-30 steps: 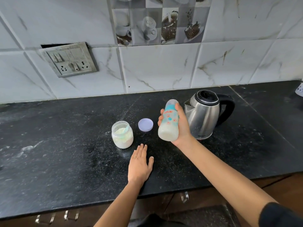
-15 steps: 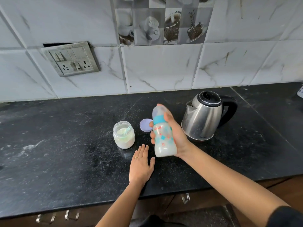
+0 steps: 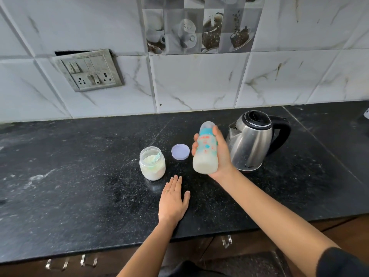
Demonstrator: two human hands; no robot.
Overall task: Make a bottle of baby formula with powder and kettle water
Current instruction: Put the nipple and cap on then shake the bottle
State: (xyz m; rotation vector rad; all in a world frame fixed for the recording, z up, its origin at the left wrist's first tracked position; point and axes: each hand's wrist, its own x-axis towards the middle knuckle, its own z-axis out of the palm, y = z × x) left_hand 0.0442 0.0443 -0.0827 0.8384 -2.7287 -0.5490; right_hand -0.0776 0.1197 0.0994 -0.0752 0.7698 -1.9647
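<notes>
My right hand grips a baby bottle with a teal collar and clear cap, holding it upright above the black counter. White milky liquid fills its lower part. My left hand rests flat on the counter with fingers straight, just in front of an open glass jar of white powder with a green scoop inside. The jar's lilac lid lies on the counter between jar and bottle. A steel kettle with a black handle stands right behind the bottle.
A tiled wall with a switch and socket plate rises behind the counter. Spilled white powder dusts the counter at the left. Drawer handles show below the front edge. A small white object sits at the far right.
My right hand dropped the bottle down and tilted it half a second ago, then lifted it back up near the kettle. My left hand stayed flat on the counter.
</notes>
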